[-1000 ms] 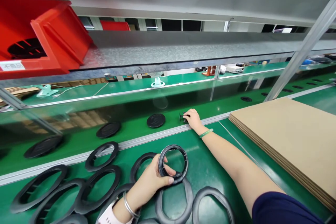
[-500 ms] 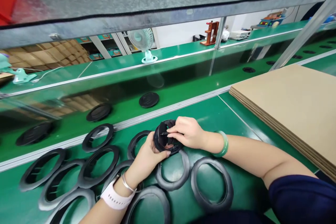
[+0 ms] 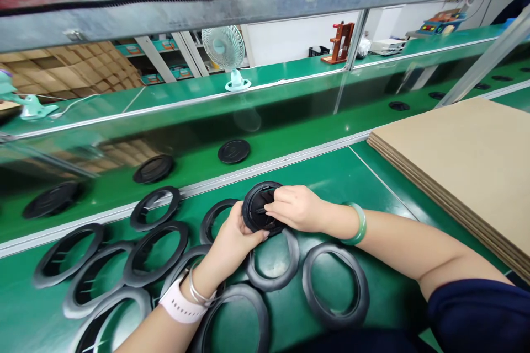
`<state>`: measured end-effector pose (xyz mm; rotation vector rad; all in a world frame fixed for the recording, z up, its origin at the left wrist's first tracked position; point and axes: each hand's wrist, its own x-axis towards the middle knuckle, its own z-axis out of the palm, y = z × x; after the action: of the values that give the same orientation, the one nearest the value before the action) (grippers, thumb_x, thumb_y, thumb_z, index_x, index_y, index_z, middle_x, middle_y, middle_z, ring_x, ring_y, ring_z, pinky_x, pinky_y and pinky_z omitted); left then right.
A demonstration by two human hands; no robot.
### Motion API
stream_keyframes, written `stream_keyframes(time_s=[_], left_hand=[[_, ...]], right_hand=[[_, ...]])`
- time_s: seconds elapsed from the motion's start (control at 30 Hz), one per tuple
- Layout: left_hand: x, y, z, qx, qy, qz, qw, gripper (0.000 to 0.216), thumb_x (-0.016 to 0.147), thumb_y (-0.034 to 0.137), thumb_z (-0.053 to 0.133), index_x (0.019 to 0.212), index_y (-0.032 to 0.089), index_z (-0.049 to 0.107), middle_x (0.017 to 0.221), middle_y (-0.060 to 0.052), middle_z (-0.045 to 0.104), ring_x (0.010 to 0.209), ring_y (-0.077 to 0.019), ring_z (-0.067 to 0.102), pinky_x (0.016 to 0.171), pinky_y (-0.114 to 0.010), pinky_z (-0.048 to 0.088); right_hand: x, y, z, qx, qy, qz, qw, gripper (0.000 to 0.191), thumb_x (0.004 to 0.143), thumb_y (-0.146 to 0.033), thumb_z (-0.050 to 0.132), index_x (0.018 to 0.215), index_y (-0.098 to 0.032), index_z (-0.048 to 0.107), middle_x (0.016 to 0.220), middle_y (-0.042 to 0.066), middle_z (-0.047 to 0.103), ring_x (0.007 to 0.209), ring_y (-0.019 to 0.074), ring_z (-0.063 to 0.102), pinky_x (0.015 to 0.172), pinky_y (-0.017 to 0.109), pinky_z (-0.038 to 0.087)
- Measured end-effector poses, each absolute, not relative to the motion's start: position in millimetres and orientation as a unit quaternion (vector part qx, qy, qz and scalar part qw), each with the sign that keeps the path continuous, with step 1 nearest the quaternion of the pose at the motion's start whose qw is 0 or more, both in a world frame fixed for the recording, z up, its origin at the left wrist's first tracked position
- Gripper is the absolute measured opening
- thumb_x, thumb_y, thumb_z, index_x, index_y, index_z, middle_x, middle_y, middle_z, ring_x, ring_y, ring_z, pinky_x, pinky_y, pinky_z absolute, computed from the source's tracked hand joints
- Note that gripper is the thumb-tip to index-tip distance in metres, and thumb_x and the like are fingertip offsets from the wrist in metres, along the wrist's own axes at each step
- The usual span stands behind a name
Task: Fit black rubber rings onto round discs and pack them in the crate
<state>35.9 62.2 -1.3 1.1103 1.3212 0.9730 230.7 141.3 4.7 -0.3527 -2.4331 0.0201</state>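
My left hand [image 3: 240, 237] is closed round the lower left rim of a round black plastic part [image 3: 257, 216], holding it tilted above the green worktop. A small dark bar crosses the middle of this part, in front of dark inner slats. At that bar the fingertips of my right hand [image 3: 298, 208] are pinched together, gripping its right end. Under and around my hands lie loose dark rings: one ring [image 3: 293, 265] directly below the part, another ring [image 3: 309, 287] to the right, and several more to the left.
Beyond the worktop, a green conveyor belt [image 3: 285, 146] carries several black discs, among them a disc [image 3: 234, 151] straight ahead. Stacked brown boards [image 3: 464, 149] occupy the right side. A metal shelf [image 3: 248, 8] hangs overhead, and a mint fan [image 3: 223, 49] stands behind.
The round part has turned to face me more, and its inner slats now look flatter, with fewer gaps between them. Both hands keep their hold on it. The camera view has shifted slightly.
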Motion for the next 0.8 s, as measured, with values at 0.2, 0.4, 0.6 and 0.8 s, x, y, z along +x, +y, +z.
stream_keyframes(time_s=[0.2,0.4,0.6,0.8], left_hand=[[36.1,61.1,0.0,0.474,0.554,0.409,0.549,0.055,0.066,0.018,0.08,0.107,0.021,0.044,0.092,0.002,0.068,0.082,-0.0175,0.07,0.074,-0.031,0.057],[34.6,60.2,-3.7,0.485,0.553,0.408,0.541,0.055,0.068,0.019,0.08,0.109,0.022,0.044,0.094,0.002,0.068,0.086,-0.017,0.07,0.076,-0.029,0.056],[32.4,59.7,-5.3,0.498,0.548,0.403,0.538,0.054,0.07,0.02,0.079,0.111,0.023,0.043,0.096,0.002,0.068,0.086,-0.0165,0.069,0.078,-0.03,0.056],[32.3,58.4,-3.1,0.503,0.552,0.392,0.537,0.055,0.072,0.023,0.078,0.113,0.023,0.043,0.098,0.001,0.067,0.088,-0.0174,0.068,0.081,-0.032,0.056]], right_hand=[[230.5,141.8,7.4,-0.114,-0.931,-0.04,0.346,0.028,0.101,-0.022,0.045,0.085,-0.014,0.066,0.073,0.005,0.053,0.068,0.0172,0.047,0.061,0.029,0.039],[229.4,142.2,6.5,-0.117,-0.931,-0.032,0.343,0.027,0.1,-0.023,0.047,0.085,-0.014,0.066,0.074,0.005,0.052,0.068,0.0173,0.047,0.063,0.029,0.04],[230.4,143.6,1.9,-0.124,-0.929,-0.008,0.349,0.023,0.099,-0.024,0.048,0.089,-0.013,0.066,0.077,0.006,0.054,0.07,0.0178,0.048,0.064,0.029,0.042],[230.6,142.1,3.4,-0.143,-0.931,0.022,0.336,0.021,0.099,-0.025,0.049,0.092,-0.014,0.065,0.083,0.007,0.057,0.074,0.0186,0.052,0.068,0.03,0.045]])
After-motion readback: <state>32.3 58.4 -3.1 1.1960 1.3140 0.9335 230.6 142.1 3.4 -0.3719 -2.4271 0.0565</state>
